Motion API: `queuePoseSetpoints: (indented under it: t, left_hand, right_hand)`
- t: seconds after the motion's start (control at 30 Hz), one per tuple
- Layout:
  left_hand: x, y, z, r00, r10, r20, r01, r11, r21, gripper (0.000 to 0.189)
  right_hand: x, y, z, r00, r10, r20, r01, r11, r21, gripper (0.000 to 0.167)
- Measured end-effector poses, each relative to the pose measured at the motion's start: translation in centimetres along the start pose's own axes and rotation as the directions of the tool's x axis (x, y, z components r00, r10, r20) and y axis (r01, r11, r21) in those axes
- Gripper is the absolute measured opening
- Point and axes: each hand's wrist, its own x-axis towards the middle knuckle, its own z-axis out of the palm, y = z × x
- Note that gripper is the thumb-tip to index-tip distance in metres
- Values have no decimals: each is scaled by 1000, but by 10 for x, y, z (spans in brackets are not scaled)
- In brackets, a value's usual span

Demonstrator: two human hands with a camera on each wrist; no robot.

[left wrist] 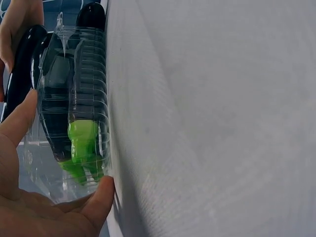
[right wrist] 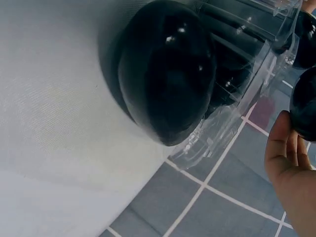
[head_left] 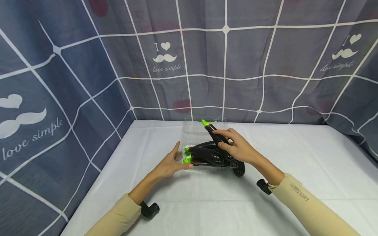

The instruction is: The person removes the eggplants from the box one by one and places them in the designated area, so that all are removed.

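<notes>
Tan sleeves (head_left: 313, 205) come closest to me. The right grip (head_left: 238, 146) curls round a dark eggplant (head_left: 216, 133), slanting it over the clear container (left wrist: 47, 175), green end pointing away. The left grip (head_left: 169, 165) spreads wide, touching the container's left end. More eggplants (head_left: 206, 155) lie inside; one outer eggplant (head_left: 240, 169) rests at its right. White surface (head_left: 301, 154) stretches to either side, its back edge near, against a grey curtain (head_left: 242, 93).
</notes>
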Motion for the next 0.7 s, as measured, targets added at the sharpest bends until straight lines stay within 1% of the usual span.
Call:
queuePoseSetpoints:
  t: [0.2, 0.33, 0.5, 0.7]
  left_hand:
    - [-1, 0, 0, 1000, 3, 7, -3, 1000, -3, 116]
    - [-1, 1, 1, 1000, 10, 8, -10, 1000, -9, 116]
    - [-1, 0, 1, 1000, 8, 13, -8, 1000, -12, 116]
    - [-2, 0, 0, 1000, 4, 9, -4, 1000, -16, 116]
  right_hand:
    - [-8, -1, -7, 999, 42, 8, -42, 999, 22, 45]
    - [-15, -2, -11, 998, 64, 8, -64, 998, 26, 44]
    - [-23, -1, -17, 993, 114, 15, -114, 993, 21, 44]
    - [-32, 3, -23, 989, 146, -8, -146, 988, 41, 47]
